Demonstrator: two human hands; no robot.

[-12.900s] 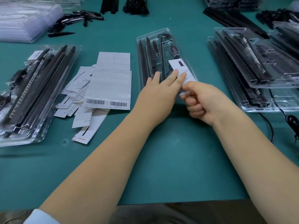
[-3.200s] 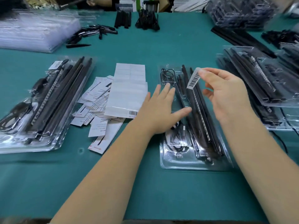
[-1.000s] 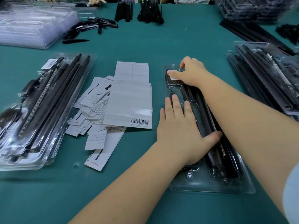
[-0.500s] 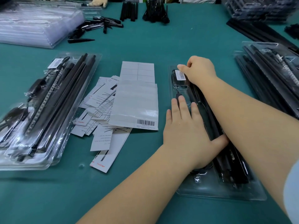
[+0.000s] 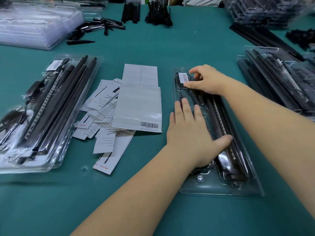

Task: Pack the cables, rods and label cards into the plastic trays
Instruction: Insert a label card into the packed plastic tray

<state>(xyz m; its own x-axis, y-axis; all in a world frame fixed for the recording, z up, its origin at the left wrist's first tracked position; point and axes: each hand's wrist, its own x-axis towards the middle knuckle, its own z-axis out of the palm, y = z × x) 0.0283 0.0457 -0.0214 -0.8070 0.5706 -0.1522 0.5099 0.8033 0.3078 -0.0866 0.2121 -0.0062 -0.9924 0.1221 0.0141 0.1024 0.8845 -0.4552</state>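
**Inspector:** Nearest you, the clear plastic tray (image 5: 219, 189) lies lengthwise on the green table (image 5: 153, 201). Your left hand (image 5: 189, 135) lies flat on its left half, fingers straight and pressing down, thumb spread right against the black rods (image 5: 226, 147).

**Operator:** And what is in the tray?

**Inspector:** The rods fill the right-hand channel. A dark coiled cable (image 5: 200, 168) shows only partly under your left palm, so I cannot describe how it lies. A small bag of screws (image 5: 199, 178) sits in the near left pocket.

**Operator:** My right hand?

**Inspector:** Your right hand (image 5: 207, 80) is at the tray's far end, fingers curled. Thumb and forefinger sit on either side of the barcode sticker (image 5: 185, 77), which lies on the tray's far left corner; whether you actually pinch it I cannot tell.

**Operator:** Left of that?

**Inspector:** A loose heap of label cards (image 5: 104, 113) lies just beside the tray, with a white label sheet (image 5: 138, 106) on top. Further left are stacked filled trays (image 5: 42, 113). To your right, well apart, more filled trays (image 5: 279, 79). At the far edge: empty trays (image 5: 34, 26) on the left and loose black stakes (image 5: 100, 28) beside them.
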